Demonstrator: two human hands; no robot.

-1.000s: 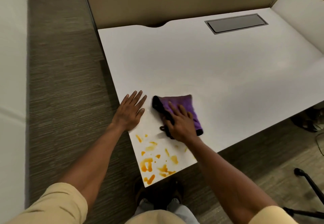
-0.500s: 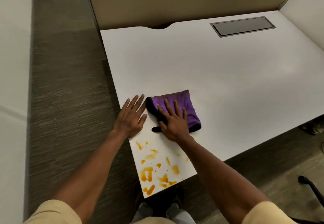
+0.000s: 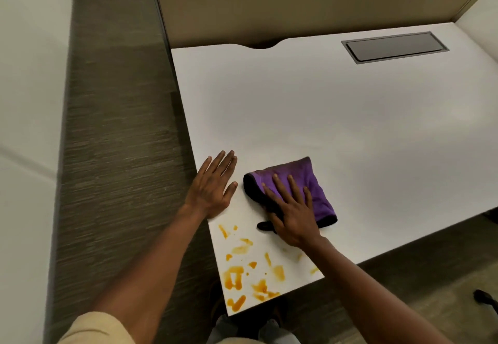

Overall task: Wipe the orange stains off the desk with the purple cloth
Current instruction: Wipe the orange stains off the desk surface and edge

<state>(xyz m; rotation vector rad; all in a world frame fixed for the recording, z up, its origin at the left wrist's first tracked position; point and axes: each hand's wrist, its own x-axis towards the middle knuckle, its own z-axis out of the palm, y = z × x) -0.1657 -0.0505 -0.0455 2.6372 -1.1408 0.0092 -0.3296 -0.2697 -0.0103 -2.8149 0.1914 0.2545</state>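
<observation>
On desk; purple cloth under spread right hand fingers; left hand flat, fingers together

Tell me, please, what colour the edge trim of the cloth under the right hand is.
Black, along the purple cloth's left and near edges; head view.

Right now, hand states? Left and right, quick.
Left hand: open, flat on the desk, holding nothing.
Right hand: open, palm pressing the purple cloth onto the desk, not gripping it.
</observation>
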